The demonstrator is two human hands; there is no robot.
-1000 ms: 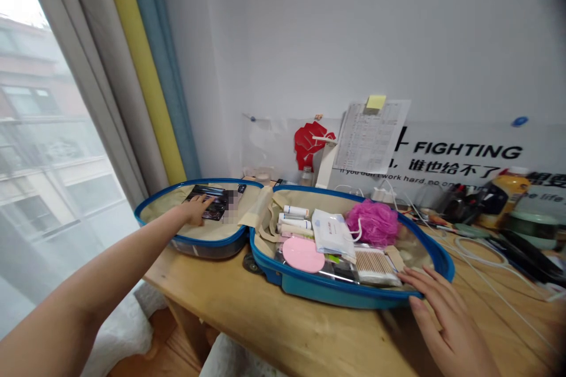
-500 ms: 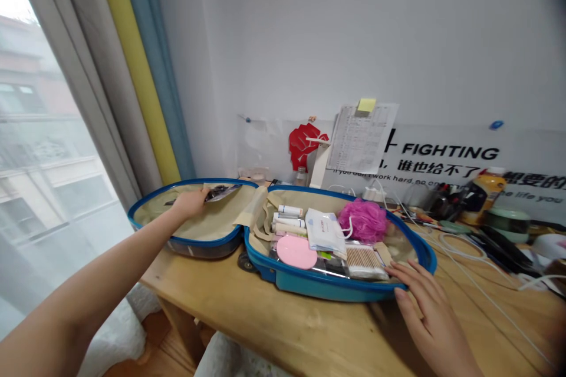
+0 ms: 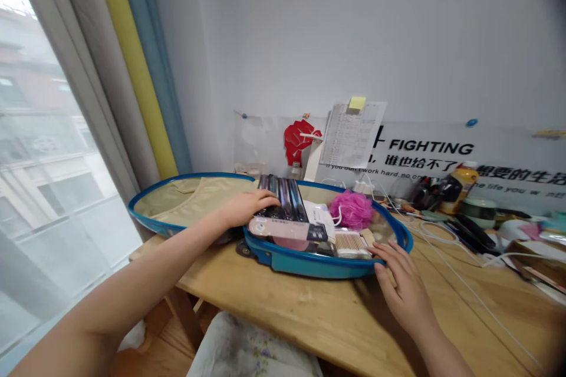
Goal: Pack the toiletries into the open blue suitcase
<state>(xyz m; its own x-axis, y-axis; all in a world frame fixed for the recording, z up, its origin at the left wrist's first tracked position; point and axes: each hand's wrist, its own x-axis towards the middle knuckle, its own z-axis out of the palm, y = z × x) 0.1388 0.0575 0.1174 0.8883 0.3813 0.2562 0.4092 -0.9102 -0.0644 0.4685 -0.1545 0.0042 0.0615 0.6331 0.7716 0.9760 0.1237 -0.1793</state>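
My left hand [image 3: 250, 209] grips a flat box [image 3: 283, 215] with a dark striped top and a pale pink side. The box lies tilted on the packed items in the right half of an open blue-rimmed suitcase [image 3: 309, 266]. My right hand [image 3: 398, 283] rests with its fingers apart on that half's front rim, holding nothing. Beside the box are a pink bath pouf [image 3: 351, 210] and a pack of cotton swabs [image 3: 349, 244]. The box hides most things beneath it. The suitcase's other half [image 3: 190, 200], lined in beige, lies open on the left.
The suitcase sits on a wooden desk [image 3: 283, 306] by a curtained window. White cables [image 3: 451, 259] cross the desk on the right, among a juice bottle [image 3: 457, 187], a green container [image 3: 480, 207] and other clutter. A seat cushion [image 3: 247, 347] lies below the desk's front edge.
My left hand has carried the box from the left half of the suitcase across to the right half, where it now covers the pink round item. My right hand stays near the rim.
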